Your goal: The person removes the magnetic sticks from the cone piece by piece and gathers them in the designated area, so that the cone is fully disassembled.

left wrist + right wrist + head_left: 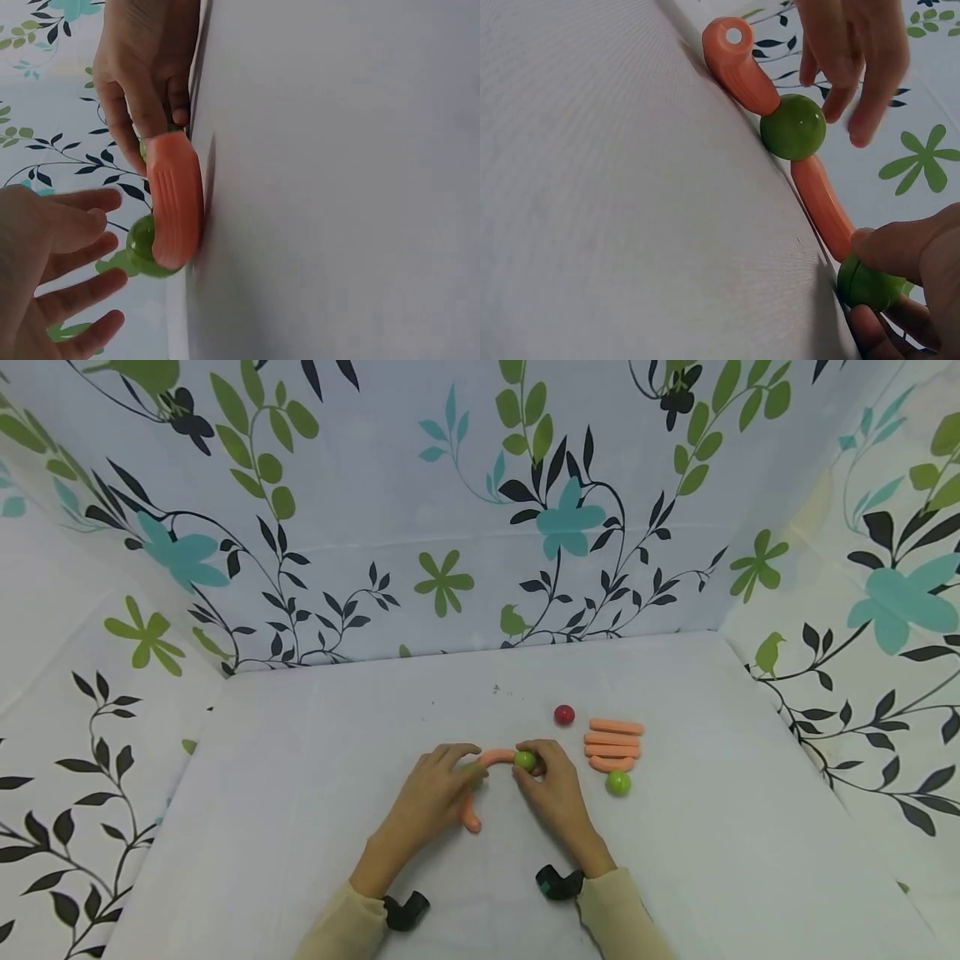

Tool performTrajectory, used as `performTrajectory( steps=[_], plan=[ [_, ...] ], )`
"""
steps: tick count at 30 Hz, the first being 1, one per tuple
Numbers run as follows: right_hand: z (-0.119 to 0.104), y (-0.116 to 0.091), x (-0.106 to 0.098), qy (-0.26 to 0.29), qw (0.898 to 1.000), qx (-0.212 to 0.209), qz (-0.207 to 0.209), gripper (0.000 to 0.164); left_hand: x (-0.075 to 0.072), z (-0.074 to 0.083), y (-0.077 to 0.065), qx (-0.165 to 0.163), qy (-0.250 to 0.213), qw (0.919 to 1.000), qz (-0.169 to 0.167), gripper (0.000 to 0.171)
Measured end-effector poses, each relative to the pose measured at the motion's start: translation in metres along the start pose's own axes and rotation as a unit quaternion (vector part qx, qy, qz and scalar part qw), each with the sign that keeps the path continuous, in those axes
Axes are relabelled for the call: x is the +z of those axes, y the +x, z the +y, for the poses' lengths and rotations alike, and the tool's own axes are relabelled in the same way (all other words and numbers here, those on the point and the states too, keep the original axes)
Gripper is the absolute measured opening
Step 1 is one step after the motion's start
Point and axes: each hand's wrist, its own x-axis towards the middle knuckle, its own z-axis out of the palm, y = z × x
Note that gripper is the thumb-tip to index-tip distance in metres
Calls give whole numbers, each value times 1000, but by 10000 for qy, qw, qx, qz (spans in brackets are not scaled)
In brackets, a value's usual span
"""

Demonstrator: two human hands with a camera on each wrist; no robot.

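An orange curved rod [497, 756] joins two green balls, one at each end. My right hand [553, 785] pinches the far-end green ball [870, 285] between thumb and fingers. At the other end is a second green ball [793, 127], from which another orange curved rod [739, 67] extends, a hole showing in its free end. My left hand [52, 262] is beside this second ball with its fingers spread and loosely bent, apart from the ball in the left wrist view. From the head view, the left hand mostly hides that ball.
Right of my hands, several orange rods [613, 739] lie stacked in a row on the white table [315, 735]. A red ball [564, 715] sits behind them, with a loose green ball [618, 783] in front. A leaf-patterned cloth [360, 527] rises at the table's back edge.
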Motion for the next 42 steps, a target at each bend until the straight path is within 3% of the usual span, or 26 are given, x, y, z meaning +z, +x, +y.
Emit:
performTrajectory(
  steps=[5,10,13,22,27,32,42],
  plan=[
    [1,2,-1,1,9998,-166,60,33,11,5,12,-835,-561,9948,178,30],
    [1,1,0,129,9998,-107,-67,31,26,3,15,-1846,-1356,9734,-23,35],
    [1,-1,2,207,9995,-154,-159,31,36,-1,12,-2101,-1629,9640,-72,35],
    [0,-1,2,290,9989,-305,-212,31,52,-7,11,-2121,-1827,9597,235,24],
    [2,-3,3,371,9989,-56,-273,29,59,-8,8,-2149,-1854,9582,370,19],
    [2,-1,3,552,9976,328,-255,23,60,-9,9,-2089,-1766,9606,482,17],
    [5,1,1,924,9948,333,-263,29,59,-10,8,-2091,-1831,9595,467,17]
  ],
)
